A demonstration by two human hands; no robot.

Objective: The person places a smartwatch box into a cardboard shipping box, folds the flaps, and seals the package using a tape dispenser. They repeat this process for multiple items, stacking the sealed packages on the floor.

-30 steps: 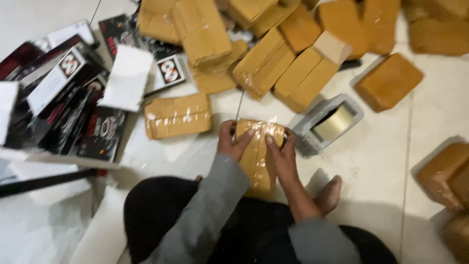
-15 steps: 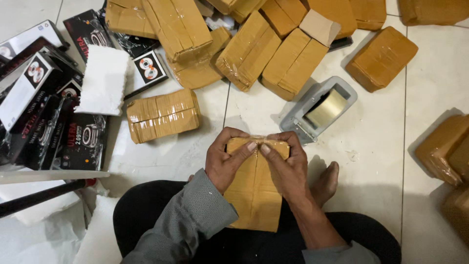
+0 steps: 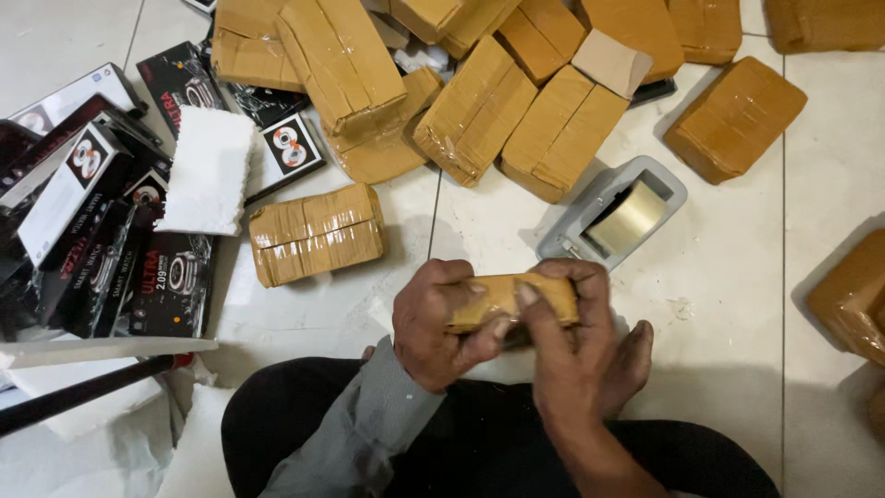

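Observation:
Both hands hold one brown taped parcel (image 3: 505, 297) above my lap, tilted so only its narrow end shows. My left hand (image 3: 435, 325) wraps that parcel from the left, thumb on its top. My right hand (image 3: 564, 343) grips it from the right, fingers curled over the far edge and thumb pressed on the near face. A grey tape dispenser (image 3: 616, 214) with a clear roll lies on the floor tiles just beyond my hands. A finished brown parcel (image 3: 315, 234) lies to the left of them.
A heap of brown taped parcels (image 3: 479, 101) fills the far floor, with one (image 3: 734, 118) apart at right and more at the right edge (image 3: 850, 295). Black product boxes (image 3: 101, 249) and a white foam slab (image 3: 208, 170) lie at left. A dark rod (image 3: 83, 391) crosses near left.
The parcel has been turned up from lying flat on my lap to end-on in both hands. The view has shifted down and left, so the floor items sit higher in frame.

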